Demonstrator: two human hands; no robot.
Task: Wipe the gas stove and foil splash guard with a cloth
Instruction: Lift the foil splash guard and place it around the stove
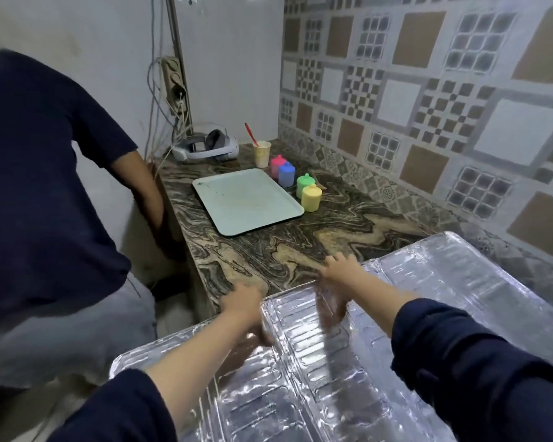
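A large embossed foil splash guard fills the lower right, its folded panels leaning over the near end of the marbled counter. My left hand grips the guard's left upper edge. My right hand holds the top edge at a fold, fingers over the rim. Both hands are blurred by motion. No cloth and no gas stove show in this view.
Another person in a dark shirt stands close at the left. On the counter lie a pale tray, several coloured lidded cups, a paper cup with a red spoon and a white headset. Cables hang from a power strip.
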